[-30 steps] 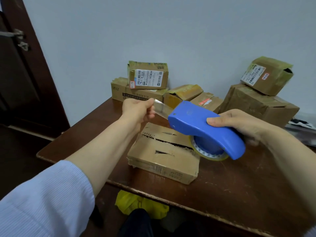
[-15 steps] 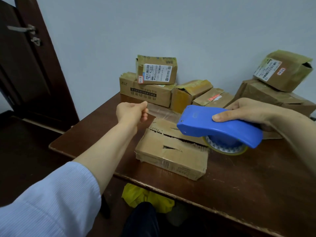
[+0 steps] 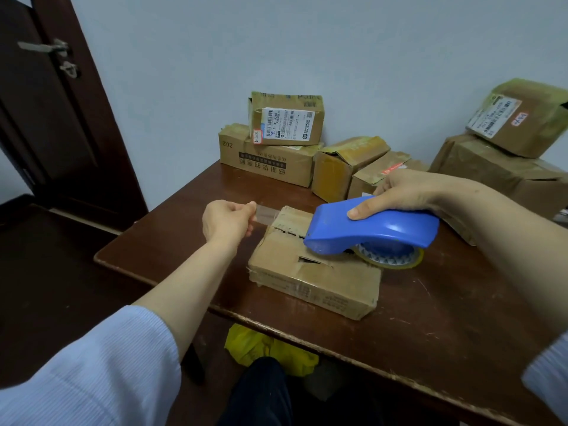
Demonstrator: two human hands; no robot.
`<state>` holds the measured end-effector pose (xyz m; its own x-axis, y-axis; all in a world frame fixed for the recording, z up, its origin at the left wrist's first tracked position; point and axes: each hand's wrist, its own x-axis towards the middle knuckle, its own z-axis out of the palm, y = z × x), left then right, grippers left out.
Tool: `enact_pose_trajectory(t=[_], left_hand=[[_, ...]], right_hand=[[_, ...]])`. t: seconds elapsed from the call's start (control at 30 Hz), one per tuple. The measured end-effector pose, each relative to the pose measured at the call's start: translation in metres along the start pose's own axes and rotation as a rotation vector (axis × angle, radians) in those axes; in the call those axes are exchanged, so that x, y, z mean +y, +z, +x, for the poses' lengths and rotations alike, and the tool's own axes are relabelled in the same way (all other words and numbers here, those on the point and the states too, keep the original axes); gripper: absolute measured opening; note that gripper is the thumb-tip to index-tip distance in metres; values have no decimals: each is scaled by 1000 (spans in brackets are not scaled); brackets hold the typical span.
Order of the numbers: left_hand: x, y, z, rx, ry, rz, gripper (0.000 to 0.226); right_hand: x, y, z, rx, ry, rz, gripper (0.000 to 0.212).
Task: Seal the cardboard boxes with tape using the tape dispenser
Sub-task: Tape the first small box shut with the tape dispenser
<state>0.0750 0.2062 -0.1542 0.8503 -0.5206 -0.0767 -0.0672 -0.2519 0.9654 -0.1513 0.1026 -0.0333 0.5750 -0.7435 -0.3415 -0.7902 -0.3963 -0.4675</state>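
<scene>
A flat, worn cardboard box (image 3: 313,272) with torn top flaps lies near the front edge of the dark wooden table (image 3: 430,327). My right hand (image 3: 399,192) grips the blue tape dispenser (image 3: 372,230) from above, and its front end sits low over the box's top. A clear strip of tape (image 3: 267,214) runs from the dispenser's front to my left hand (image 3: 227,221), which pinches the strip's free end beyond the box's far left corner. The tape roll (image 3: 387,258) shows under the dispenser.
Several taped cardboard boxes stand along the wall: a labelled one (image 3: 287,119) on a longer one (image 3: 264,156), two small ones (image 3: 347,166), and a stack at the right (image 3: 507,161). A dark door (image 3: 46,112) stands left. A yellow bag (image 3: 267,348) lies under the table.
The dispenser has come down from above the box to its top. My left hand has drawn the tape end out to the left and lowered it toward the box's far edge.
</scene>
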Motion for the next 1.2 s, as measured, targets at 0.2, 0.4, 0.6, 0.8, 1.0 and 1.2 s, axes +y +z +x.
enact_pose_trajectory(t=[0.2,0.4,0.6,0.8,1.0,1.2], left_hand=[[-7,0,4,-7,6,97,32],[-17,2,7,-50,65,338,35],[-23,7,3,-79,141,603,35],[-26,11,5,-210,241,781,27],[-26,11,12,-262,286,833,31],[-18,6,17,-220,332,930,63]], right_hand=[[-7,6,10,12,-3,-69,75],[-5,11,22,-19,20,-116,63],[0,14,26,-39,41,-131,57],[2,15,30,-53,38,-146,54],[2,15,31,-52,44,-129,55],[4,16,31,-55,37,-110,54]])
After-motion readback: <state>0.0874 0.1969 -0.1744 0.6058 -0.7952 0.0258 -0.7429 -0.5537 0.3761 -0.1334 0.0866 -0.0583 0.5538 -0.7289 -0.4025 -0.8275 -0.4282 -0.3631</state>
